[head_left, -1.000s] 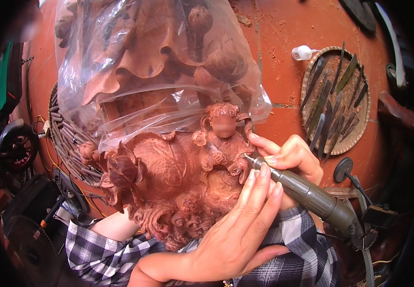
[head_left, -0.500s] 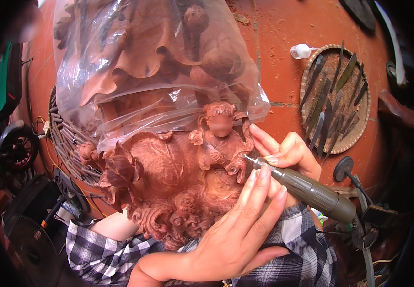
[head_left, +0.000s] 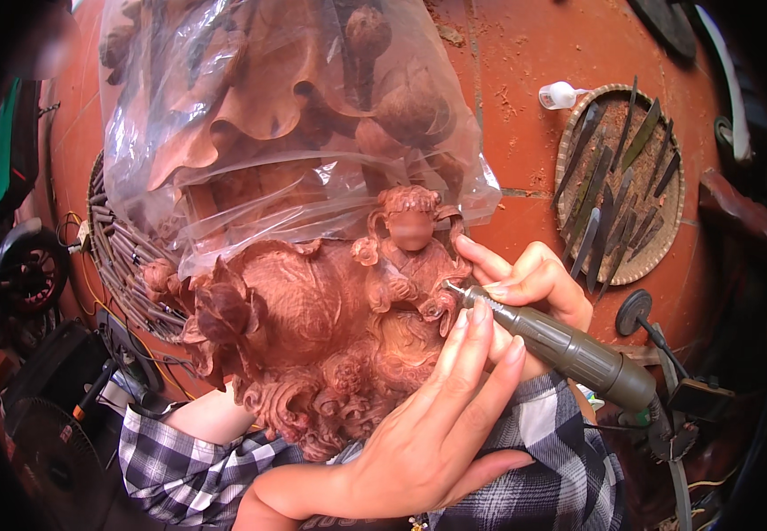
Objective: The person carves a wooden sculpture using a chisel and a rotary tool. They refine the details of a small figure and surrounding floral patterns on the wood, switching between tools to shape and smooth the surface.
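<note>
A reddish-brown wood carving [head_left: 290, 292] of a small figure with flowing ornament lies in front of me. My right hand [head_left: 543, 288] grips an olive-green rotary carving handpiece [head_left: 569, 350] near its front end, with two of its fingers reaching to the carving's right side. The thin metal bit meets the wood at the figure's lower right, beside its arm. My left hand [head_left: 419, 416] is below, its fingers stretched out and the thumb apart. Its fingertips rest by the handpiece's front end, close to the carving.
Clear plastic sheeting [head_left: 304, 168] covers a larger carving beyond. A round woven tray [head_left: 680, 190] of flat dark blades and a small white bottle [head_left: 558, 95] are at right. A basket of thin tool rods [head_left: 113, 261] stands at left. Reddish tiles [head_left: 516, 133] bear wood dust.
The handpiece and its bit have shifted slightly left along the figure's lower right side. Both hands have moved a little with it.
</note>
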A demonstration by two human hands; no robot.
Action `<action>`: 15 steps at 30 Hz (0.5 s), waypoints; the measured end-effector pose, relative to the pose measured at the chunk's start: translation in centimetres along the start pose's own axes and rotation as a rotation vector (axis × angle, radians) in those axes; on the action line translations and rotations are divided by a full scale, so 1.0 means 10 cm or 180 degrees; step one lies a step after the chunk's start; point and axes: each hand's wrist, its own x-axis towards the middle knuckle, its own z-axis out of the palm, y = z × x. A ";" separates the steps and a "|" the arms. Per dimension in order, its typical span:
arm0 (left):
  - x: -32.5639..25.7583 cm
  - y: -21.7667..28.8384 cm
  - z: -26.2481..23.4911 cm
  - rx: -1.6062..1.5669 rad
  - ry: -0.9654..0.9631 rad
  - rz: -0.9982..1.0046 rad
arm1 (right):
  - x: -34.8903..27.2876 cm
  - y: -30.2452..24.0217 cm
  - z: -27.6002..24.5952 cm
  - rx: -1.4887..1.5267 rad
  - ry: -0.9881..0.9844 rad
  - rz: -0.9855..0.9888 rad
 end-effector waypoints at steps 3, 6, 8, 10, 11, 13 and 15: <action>0.03 0.01 0.00 0.0013 0.0014 -0.0009 | 0.01 0.02 -0.05 0.0014 -0.0089 0.0009; 0.03 0.01 0.00 0.0054 0.0008 -0.0018 | -0.01 0.06 -0.09 -0.0003 -0.0234 -0.0059; 0.03 0.00 0.02 0.0036 0.0018 -0.0002 | -0.02 0.06 -0.10 -0.0001 -0.0196 -0.0056; 0.04 -0.01 0.03 0.0030 0.0016 0.0002 | -0.02 0.05 -0.14 0.0033 -0.0251 0.0005; 0.04 -0.01 0.04 0.0031 0.0009 -0.0001 | -0.02 0.04 -0.15 0.0051 -0.0278 0.0035; 0.04 -0.01 0.05 0.0003 -0.0004 -0.0006 | -0.02 -0.04 -0.06 0.0115 0.0115 0.0333; 0.05 -0.02 0.08 -0.0060 -0.0018 -0.0010 | -0.01 -0.10 -0.02 0.0139 0.0318 0.0524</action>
